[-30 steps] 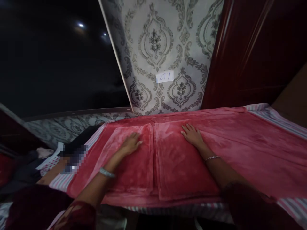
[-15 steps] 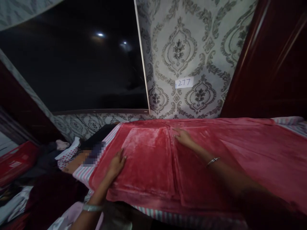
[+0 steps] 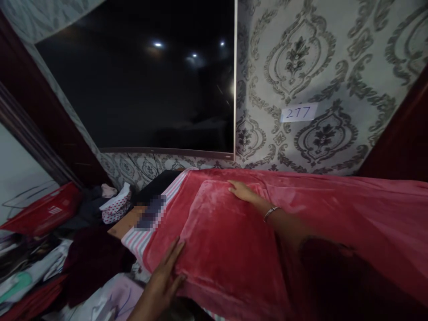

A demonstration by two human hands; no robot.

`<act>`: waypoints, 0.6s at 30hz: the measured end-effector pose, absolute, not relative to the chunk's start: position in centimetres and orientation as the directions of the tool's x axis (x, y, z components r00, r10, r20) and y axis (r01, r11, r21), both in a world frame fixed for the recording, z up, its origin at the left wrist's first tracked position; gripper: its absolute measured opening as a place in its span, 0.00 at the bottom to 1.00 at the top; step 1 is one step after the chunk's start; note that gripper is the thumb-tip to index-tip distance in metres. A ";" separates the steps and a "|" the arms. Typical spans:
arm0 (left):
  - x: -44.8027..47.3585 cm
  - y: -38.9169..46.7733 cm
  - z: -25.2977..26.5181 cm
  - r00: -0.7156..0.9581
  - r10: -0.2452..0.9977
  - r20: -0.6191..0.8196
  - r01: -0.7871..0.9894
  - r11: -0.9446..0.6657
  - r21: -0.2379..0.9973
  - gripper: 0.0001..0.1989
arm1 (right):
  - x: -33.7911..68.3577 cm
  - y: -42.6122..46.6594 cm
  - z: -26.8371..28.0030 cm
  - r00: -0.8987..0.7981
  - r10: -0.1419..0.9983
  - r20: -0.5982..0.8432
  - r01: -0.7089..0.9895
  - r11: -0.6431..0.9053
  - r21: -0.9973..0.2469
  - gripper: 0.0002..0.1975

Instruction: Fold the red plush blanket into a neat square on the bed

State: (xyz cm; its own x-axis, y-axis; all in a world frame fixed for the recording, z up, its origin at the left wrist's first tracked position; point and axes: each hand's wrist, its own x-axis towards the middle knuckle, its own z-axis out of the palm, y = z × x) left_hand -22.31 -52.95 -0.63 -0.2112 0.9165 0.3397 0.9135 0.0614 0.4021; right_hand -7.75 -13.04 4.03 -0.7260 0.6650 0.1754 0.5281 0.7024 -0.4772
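Folded red plush cloth [image 3: 230,236], long axis 12-to-6 o'clock, left hand [image 3: 163,281] spread at 8 o'clock, right hand [image 3: 242,191] at 12 o'clock, its grip indeterminable.

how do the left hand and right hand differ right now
The left hand is at the near left part of the folded red cloth, while the right hand is at its far edge. The left hand's fingers point mostly forward; the right hand's point leftward. A bangle shows by the right hand; none shows by the left hand. Both are bare.
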 end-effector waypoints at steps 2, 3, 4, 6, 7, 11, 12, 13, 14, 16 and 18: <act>-22.5 -52.7 -1.7 -0.242 0.893 0.380 0.926 0.095 0.366 0.33 | -9.0 -12.7 3.8 -0.725 0.671 0.156 0.533 0.690 -0.490 0.27; -22.5 -52.5 -2.3 -0.248 0.885 0.395 0.933 0.108 0.344 0.34 | -9.5 -12.5 3.7 -0.723 0.674 0.149 0.536 0.684 -0.496 0.27; -22.5 -52.3 -2.8 -0.252 0.877 0.409 0.939 0.120 0.322 0.36 | -10.0 -12.3 3.6 -0.721 0.678 0.144 0.537 0.678 -0.502 0.27; -22.2 -52.0 -3.8 -0.267 0.861 0.434 0.947 0.149 0.286 0.40 | -10.8 -12.0 3.5 -0.719 0.682 0.136 0.536 0.668 -0.515 0.26; -22.0 -51.9 -4.2 -0.277 0.853 0.441 0.948 0.167 0.272 0.42 | -11.2 -11.8 3.5 -0.718 0.683 0.135 0.534 0.664 -0.523 0.26; -21.1 -51.7 -4.5 -0.356 0.830 0.430 0.932 0.280 0.230 0.46 | -12.6 -11.1 3.4 -0.707 0.695 0.132 0.527 0.643 -0.556 0.23; -20.9 -51.6 -4.3 -0.378 0.830 0.411 0.924 0.306 0.230 0.47 | -12.9 -10.9 3.3 -0.704 0.699 0.129 0.527 0.635 -0.564 0.22; -20.7 -51.6 -4.0 -0.393 0.836 0.382 0.916 0.321 0.240 0.48 | -13.2 -10.7 3.3 -0.702 0.702 0.123 0.527 0.628 -0.573 0.19; -20.6 -51.5 -3.7 -0.405 0.846 0.347 0.908 0.328 0.259 0.49 | -13.5 -10.5 3.2 -0.702 0.703 0.114 0.526 0.620 -0.582 0.16; -20.3 -51.4 -2.9 -0.423 0.860 0.286 0.889 0.333 0.315 0.48 | -13.9 -10.1 3.1 -0.706 0.702 0.090 0.522 0.602 -0.604 0.13; -20.0 -51.2 -2.4 -0.439 0.860 0.260 0.869 0.333 0.366 0.47 | -14.2 -9.7 2.9 -0.712 0.699 0.068 0.511 0.583 -0.632 0.16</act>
